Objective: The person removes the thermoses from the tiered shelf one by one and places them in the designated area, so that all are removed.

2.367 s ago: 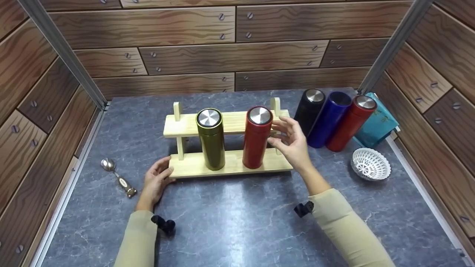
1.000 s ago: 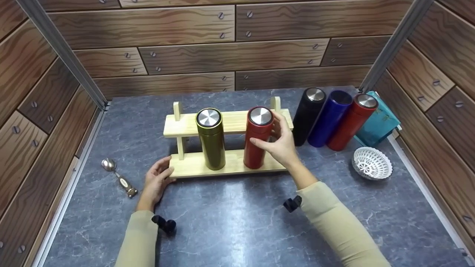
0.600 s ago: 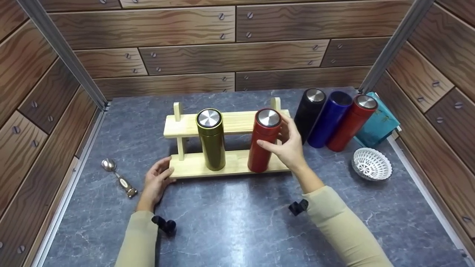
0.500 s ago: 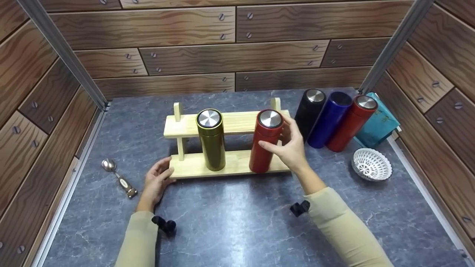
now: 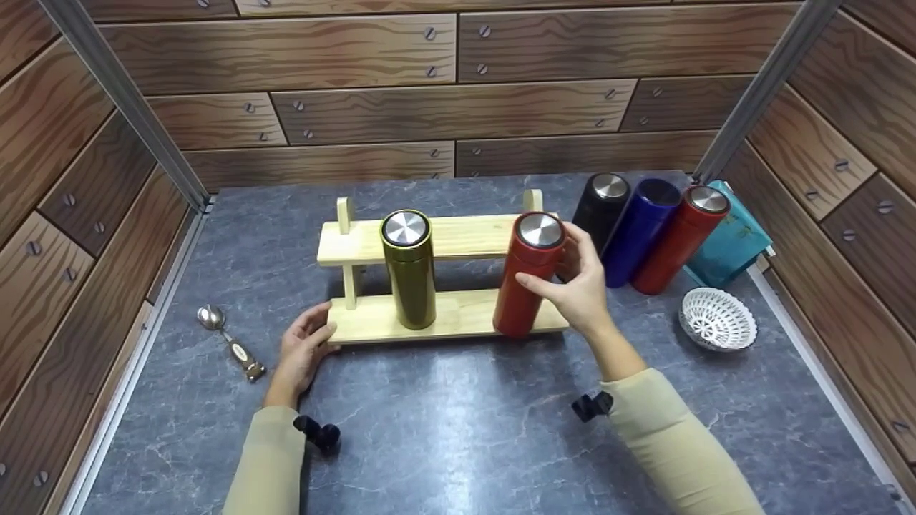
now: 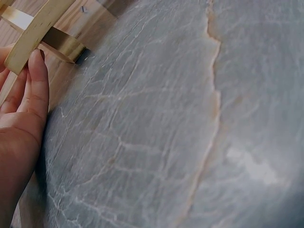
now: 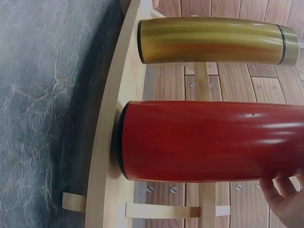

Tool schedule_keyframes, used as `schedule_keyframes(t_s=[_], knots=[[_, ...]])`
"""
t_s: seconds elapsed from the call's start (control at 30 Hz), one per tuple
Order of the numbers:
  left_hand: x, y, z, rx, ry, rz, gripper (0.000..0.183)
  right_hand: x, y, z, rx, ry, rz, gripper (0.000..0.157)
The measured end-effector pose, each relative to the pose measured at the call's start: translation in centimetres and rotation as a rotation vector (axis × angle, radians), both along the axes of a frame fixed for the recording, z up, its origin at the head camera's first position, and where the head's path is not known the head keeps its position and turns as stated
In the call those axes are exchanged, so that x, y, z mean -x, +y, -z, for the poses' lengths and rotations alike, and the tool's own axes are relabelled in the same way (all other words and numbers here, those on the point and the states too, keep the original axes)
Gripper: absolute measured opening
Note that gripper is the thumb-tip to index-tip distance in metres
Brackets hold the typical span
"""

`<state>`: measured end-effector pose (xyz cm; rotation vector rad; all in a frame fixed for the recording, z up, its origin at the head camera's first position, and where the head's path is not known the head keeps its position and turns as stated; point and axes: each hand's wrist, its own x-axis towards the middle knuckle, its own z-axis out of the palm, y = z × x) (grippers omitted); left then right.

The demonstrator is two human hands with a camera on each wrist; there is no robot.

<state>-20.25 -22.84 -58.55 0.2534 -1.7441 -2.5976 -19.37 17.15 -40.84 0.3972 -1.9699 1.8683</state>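
Note:
My right hand (image 5: 583,290) grips the upper part of a red thermos (image 5: 526,286), thumb in front and fingers round its right side. The thermos leans slightly right over the lower board of a two-tier wooden rack (image 5: 458,315); I cannot tell whether its base touches the board. In the right wrist view, the red thermos (image 7: 204,142) lies across the middle, fingertips (image 7: 280,186) against it. A gold-green thermos (image 5: 411,275) stands upright on the same board. My left hand (image 5: 304,350) holds the rack's left end; in the left wrist view, the thumb presses the board's end (image 6: 35,35).
To the right of the rack stand a black thermos (image 5: 600,207), a blue cylinder (image 5: 640,232) and another red thermos (image 5: 680,243). Behind them is a teal bag (image 5: 730,239). A white woven basket (image 5: 718,292) sits nearer the right edge. A spoon (image 5: 230,342) lies at left.
My right hand has closed round the red thermos. The thermos has shifted right and slightly nearer along the lower board, and tilted a little. My left hand stays on the rack's end.

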Motion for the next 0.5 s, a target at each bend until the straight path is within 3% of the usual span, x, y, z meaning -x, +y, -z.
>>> schedule_keyframes(t_s=[0.5], knots=[[0.1,0.0,0.1,-0.009,0.003,0.007,0.051,-0.7,2.1,-0.5,0.034,0.006,0.064,0.076]])
